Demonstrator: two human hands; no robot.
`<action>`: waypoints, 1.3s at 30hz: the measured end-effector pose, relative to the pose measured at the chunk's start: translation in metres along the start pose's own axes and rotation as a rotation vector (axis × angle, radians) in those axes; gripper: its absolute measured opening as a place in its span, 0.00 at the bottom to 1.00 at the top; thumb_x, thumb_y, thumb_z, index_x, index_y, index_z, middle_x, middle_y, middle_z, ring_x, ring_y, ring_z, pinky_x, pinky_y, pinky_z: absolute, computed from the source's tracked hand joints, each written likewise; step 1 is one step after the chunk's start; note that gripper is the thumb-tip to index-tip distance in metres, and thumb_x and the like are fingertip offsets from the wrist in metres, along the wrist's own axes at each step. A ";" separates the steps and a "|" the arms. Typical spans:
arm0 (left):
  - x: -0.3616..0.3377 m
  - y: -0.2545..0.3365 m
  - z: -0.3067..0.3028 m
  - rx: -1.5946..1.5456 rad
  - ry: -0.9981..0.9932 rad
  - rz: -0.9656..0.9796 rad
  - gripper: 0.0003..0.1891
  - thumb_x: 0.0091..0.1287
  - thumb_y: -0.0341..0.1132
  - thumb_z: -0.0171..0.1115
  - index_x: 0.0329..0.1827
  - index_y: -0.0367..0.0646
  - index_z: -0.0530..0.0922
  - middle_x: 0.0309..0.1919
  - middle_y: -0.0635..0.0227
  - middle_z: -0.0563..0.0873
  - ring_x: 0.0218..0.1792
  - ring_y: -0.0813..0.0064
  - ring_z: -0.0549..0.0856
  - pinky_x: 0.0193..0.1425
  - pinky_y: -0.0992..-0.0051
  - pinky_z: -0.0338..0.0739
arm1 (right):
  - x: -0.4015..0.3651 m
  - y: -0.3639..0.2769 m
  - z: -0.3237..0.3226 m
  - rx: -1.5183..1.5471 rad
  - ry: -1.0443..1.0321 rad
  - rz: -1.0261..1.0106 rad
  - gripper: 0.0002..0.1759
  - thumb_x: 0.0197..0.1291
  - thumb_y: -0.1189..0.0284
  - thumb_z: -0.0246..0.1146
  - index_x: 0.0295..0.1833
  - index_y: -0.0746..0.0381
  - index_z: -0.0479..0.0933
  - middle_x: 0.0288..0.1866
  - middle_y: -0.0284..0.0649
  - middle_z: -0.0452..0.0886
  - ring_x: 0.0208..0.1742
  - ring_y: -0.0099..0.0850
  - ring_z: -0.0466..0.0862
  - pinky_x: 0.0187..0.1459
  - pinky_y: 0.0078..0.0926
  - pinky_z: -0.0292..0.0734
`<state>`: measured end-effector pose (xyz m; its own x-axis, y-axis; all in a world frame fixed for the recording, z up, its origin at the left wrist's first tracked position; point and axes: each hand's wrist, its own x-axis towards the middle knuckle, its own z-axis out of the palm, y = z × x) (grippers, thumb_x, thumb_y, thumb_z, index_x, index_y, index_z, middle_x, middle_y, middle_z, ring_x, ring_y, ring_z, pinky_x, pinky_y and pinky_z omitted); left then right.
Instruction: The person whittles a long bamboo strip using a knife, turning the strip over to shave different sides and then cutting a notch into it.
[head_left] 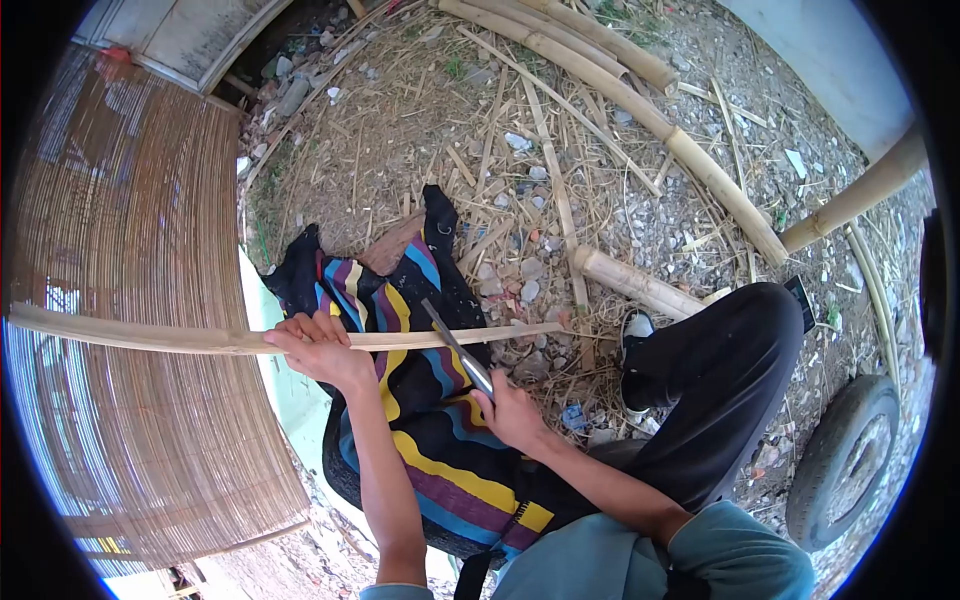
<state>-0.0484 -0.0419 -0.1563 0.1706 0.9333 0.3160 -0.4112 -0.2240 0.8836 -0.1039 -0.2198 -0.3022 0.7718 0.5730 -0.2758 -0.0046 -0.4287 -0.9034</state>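
A long pale bamboo strip (190, 341) lies across the view, over a striped dark cloth (450, 480) on my lap. My left hand (322, 350) is closed around the strip left of the cloth's middle. In my right hand (511, 408) is the handle of a knife (458, 350). Its blade points up and to the left, crossing the strip to the right of my left hand. Whether the edge bites into the strip cannot be made out.
A slatted bamboo screen (150, 240) stands at the left. Thick bamboo poles (700, 165) lie at the upper right, with a shorter pole (640, 285) beside my shoe. A tyre (843, 462) is at the lower right. Stones and bamboo scraps litter the ground (400, 130).
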 end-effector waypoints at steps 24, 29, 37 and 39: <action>-0.005 0.003 0.022 0.014 0.012 -0.009 0.24 0.71 0.54 0.43 0.22 0.48 0.56 0.14 0.77 0.54 0.09 0.88 0.54 0.08 0.87 0.50 | 0.020 0.186 0.025 0.042 0.186 0.646 0.31 0.60 0.46 0.50 0.46 0.68 0.69 0.40 0.61 0.78 0.44 0.58 0.78 0.46 0.49 0.71; -0.002 -0.001 0.018 -0.016 0.023 -0.006 0.24 0.71 0.54 0.43 0.21 0.49 0.55 0.13 0.77 0.54 0.09 0.87 0.54 0.09 0.87 0.52 | 0.018 0.181 0.020 0.094 0.160 0.663 0.32 0.60 0.46 0.50 0.47 0.68 0.67 0.39 0.63 0.78 0.44 0.59 0.77 0.46 0.51 0.71; -0.004 0.002 0.018 -0.002 0.000 0.002 0.24 0.71 0.53 0.43 0.21 0.49 0.56 0.13 0.78 0.54 0.09 0.87 0.53 0.09 0.86 0.51 | 0.017 0.161 0.007 0.221 0.141 0.717 0.29 0.60 0.47 0.52 0.41 0.67 0.69 0.31 0.56 0.79 0.36 0.51 0.81 0.39 0.45 0.74; -0.004 0.002 0.019 -0.006 -0.003 0.006 0.24 0.71 0.53 0.44 0.21 0.49 0.56 0.13 0.78 0.54 0.09 0.87 0.53 0.09 0.85 0.50 | 0.020 0.173 0.015 0.143 0.177 0.674 0.29 0.60 0.47 0.52 0.41 0.67 0.69 0.31 0.56 0.79 0.36 0.50 0.81 0.39 0.45 0.74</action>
<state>-0.0332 -0.0515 -0.1493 0.1703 0.9311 0.3226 -0.4173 -0.2284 0.8796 -0.0993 -0.2718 -0.4685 0.6630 0.0880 -0.7434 -0.5914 -0.5473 -0.5922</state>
